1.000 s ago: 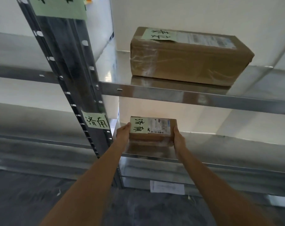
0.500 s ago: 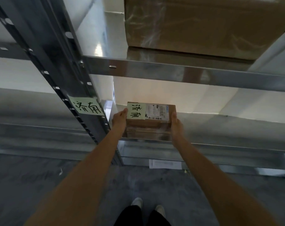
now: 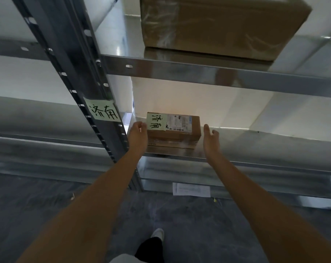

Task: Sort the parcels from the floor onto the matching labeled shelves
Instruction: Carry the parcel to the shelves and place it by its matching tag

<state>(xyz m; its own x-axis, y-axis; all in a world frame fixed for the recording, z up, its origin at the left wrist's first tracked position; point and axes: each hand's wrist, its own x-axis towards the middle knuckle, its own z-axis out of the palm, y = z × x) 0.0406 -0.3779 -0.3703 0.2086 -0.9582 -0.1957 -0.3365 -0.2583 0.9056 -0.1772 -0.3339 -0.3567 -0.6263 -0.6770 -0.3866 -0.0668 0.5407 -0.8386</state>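
Small parcel (image 3: 173, 130) sits flat on lower metal shelf (image 3: 255, 149), near its left end, close to front edge. Green note w/ handwritten characters stuck on parcel's top-left corner, white shipping label w/ barcode beside it. Matching green tag (image 3: 103, 112) w/ same characters taped to upright post (image 3: 81, 80), just left of parcel.

Left hand (image 3: 137, 136) at parcel's left side, grip apart, fingers loosely curled; touching the box or just off it — cannot tell. Right hand (image 3: 210, 140) just right of parcel, clear gap between, grip apart, palm turned inward, thumb up. Neither hand clamped on anything.

Upper shelf (image 3: 198, 73) carries big parcel (image 3: 217, 25), brown cardboard w/ clear tape, top cut off by frame edge.

Below lower shelf: white paper sheet (image 3: 191, 189) at bottom of rack, text too blurred to read. Dark grey floor (image 3: 198, 224) underneath. One white shoe (image 3: 158, 234) w/ dark trouser leg at bottom centre.
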